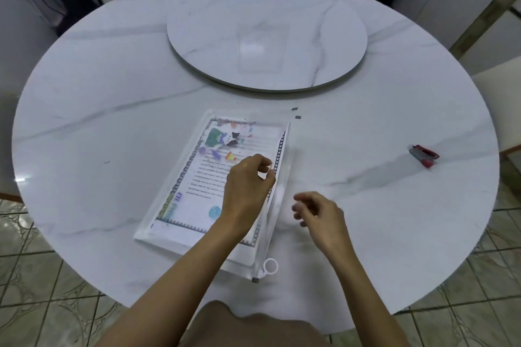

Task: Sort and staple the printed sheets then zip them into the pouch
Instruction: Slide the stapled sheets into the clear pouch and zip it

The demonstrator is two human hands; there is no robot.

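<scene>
Entry: zipping stage, not yet begun.

The printed sheets (208, 177) are lying inside the clear pouch (242, 256). The pouch is lying flat on the marble table (112, 121) just in front of me, with its zip edge running along my right side. The paper's right border is sitting close to that edge.

Left hand (248, 186): I am reaching across the pouch and pinching thumb against forefinger at the zip edge, about midway along it. I judge the purpose to be steadying the top flap so the paper is not catching in the track. The frame is blurred here, so I cannot tell whether paper is in the pinch too.

Right hand (318, 214): it is hovering just beside the zip edge with fingers loosely curled, gripping nothing and touching nothing. It is placed to go for the slider.

The zip pull (270, 266), a white ring, is sitting at the near end of the track. The track beyond it looks unclosed.

The stapler (424, 155) is lying well apart to my right. I take it as parked out of the way, with the stapling presumably done.

Next, in my judgement, the right hand needs the ring, drawing it away from me along the track.
</scene>
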